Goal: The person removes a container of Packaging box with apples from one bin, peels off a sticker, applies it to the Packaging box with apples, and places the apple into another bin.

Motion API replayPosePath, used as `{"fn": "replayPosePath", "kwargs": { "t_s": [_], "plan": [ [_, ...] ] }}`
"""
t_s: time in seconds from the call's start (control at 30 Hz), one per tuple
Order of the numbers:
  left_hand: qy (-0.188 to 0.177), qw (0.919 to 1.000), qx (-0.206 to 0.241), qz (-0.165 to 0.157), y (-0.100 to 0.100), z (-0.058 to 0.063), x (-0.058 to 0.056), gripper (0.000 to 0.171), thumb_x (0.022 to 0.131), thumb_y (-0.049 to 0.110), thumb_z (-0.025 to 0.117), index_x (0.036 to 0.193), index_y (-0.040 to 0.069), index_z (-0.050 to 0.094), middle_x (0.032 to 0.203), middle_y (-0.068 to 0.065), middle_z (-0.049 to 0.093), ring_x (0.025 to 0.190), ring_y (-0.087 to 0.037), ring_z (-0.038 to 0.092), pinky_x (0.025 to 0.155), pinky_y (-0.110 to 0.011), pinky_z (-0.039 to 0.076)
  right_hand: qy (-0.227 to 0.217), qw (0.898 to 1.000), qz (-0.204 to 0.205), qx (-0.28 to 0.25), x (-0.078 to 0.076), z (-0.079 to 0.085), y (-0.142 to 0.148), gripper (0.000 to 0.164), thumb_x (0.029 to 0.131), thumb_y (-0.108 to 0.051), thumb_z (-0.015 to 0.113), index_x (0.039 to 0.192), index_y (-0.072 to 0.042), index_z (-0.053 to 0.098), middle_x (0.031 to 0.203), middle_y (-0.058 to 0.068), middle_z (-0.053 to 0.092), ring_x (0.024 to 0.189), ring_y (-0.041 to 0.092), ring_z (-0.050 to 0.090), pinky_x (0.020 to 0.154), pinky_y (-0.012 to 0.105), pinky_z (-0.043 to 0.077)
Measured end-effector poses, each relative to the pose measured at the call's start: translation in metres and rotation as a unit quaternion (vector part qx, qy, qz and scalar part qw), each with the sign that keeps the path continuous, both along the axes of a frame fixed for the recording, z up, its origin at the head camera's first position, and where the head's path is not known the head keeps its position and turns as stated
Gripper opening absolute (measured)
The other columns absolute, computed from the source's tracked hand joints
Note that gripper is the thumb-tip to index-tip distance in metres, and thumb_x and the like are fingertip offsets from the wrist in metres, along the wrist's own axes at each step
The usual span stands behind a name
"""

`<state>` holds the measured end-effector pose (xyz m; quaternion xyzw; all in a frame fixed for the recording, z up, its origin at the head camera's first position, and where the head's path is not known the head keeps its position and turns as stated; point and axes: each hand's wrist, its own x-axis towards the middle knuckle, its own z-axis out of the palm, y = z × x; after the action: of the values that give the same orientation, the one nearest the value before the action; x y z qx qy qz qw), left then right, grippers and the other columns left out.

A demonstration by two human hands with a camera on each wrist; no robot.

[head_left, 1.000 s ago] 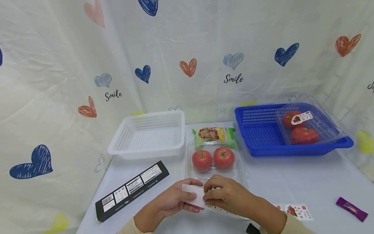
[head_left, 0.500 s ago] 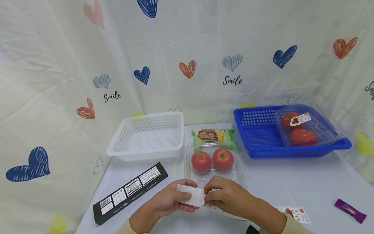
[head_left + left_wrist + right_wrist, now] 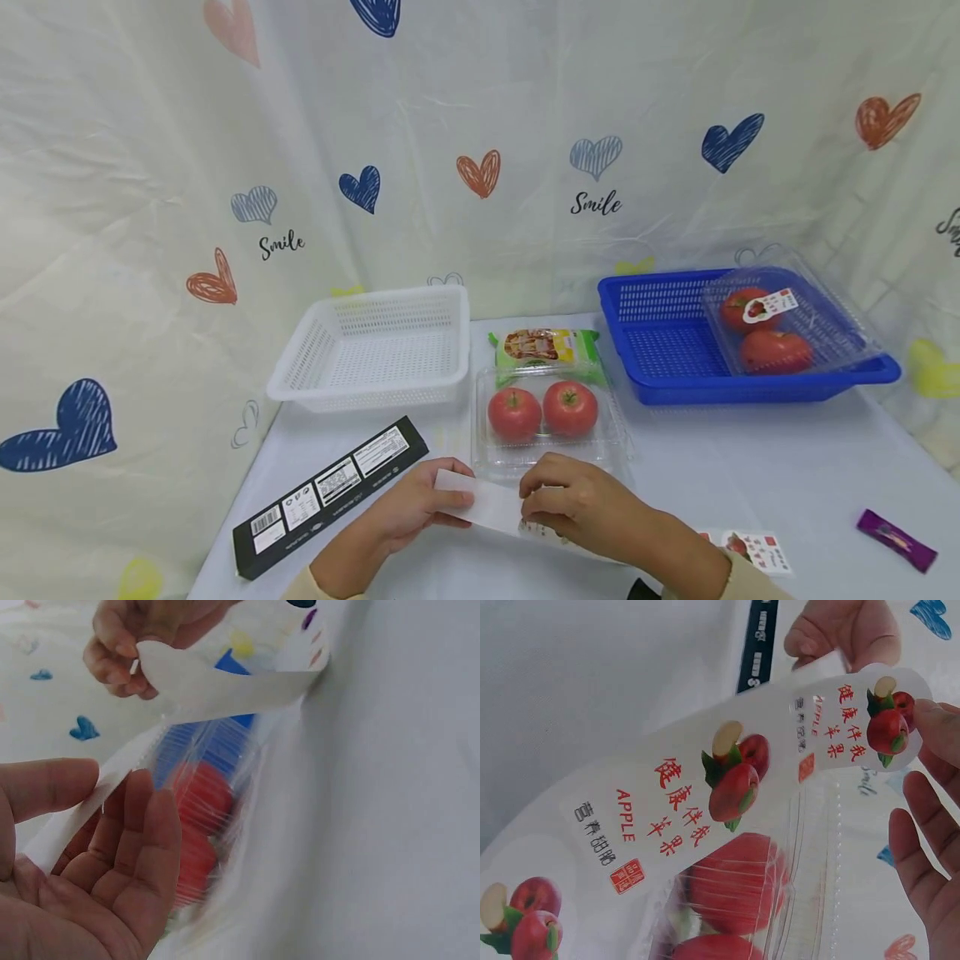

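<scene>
My left hand (image 3: 416, 504) pinches the blank white end of a strip of apple labels (image 3: 487, 502) between thumb and fingers. Beside it, my right hand (image 3: 581, 504) pinches a label's rounded end (image 3: 889, 720), which is lifted and bent off the strip in the left wrist view. Printed apples and red lettering cover the strip's face in the right wrist view. Just beyond both hands sits a clear plastic clamshell box (image 3: 495, 457) with two red apples (image 3: 570, 408) in it.
A white basket (image 3: 375, 387) stands back left, a black box (image 3: 330, 497) before it. The blue basket (image 3: 705, 390) carries a labelled apple pack (image 3: 832, 333). Behind the clamshell lies a green snack packet (image 3: 585, 343). Loose labels (image 3: 757, 550) and a purple wrapped bar (image 3: 896, 540) lie right.
My left hand has moved left, away from the right, and more of the strip shows between them. My right hand keeps its pinch in nearly the same place.
</scene>
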<state>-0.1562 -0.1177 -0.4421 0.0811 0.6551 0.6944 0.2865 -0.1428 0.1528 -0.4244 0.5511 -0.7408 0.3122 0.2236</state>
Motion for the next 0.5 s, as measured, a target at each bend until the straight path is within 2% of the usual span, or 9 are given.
{"fn": "replayPosePath", "kwargs": {
  "t_s": [0.17, 0.37, 0.5],
  "plan": [
    [0.011, 0.9992, -0.038, 0.012, -0.007, -0.007, -0.001, 0.022, 0.085, -0.001, 0.069, 0.104, -0.004, 0.059, 0.097, -0.011, 0.065, 0.082, -0.023, 0.065, 0.074, -0.041, 0.057, -0.028, 0.999, -0.002, 0.018, 0.001, 0.0, 0.004, 0.013, 0.084, -0.008, 0.077, 0.091, -0.018, 0.07, 0.103, -0.004, 0.062, 0.095, 0.007, 0.057, 0.084, 0.013, 0.047],
    [0.005, 0.9974, -0.072, 0.007, -0.011, -0.014, 0.004, 0.025, 0.077, -0.003, 0.073, 0.099, -0.001, 0.061, 0.09, -0.01, 0.069, 0.075, -0.018, 0.066, 0.063, -0.028, 0.053, -0.027, 1.0, 0.008, 0.005, -0.002, 0.003, 0.008, 0.022, 0.077, -0.003, 0.081, 0.091, -0.017, 0.07, 0.105, -0.002, 0.062, 0.095, 0.011, 0.059, 0.085, 0.016, 0.049],
    [0.009, 0.9966, -0.082, -0.001, -0.012, -0.018, 0.007, 0.027, 0.076, -0.004, 0.074, 0.099, -0.002, 0.061, 0.088, -0.01, 0.071, 0.071, -0.017, 0.065, 0.058, -0.026, 0.049, -0.025, 1.0, 0.011, 0.001, -0.004, 0.005, 0.011, 0.027, 0.074, -0.001, 0.082, 0.09, -0.018, 0.069, 0.107, -0.002, 0.061, 0.095, 0.013, 0.061, 0.085, 0.017, 0.049]
  ]
}}
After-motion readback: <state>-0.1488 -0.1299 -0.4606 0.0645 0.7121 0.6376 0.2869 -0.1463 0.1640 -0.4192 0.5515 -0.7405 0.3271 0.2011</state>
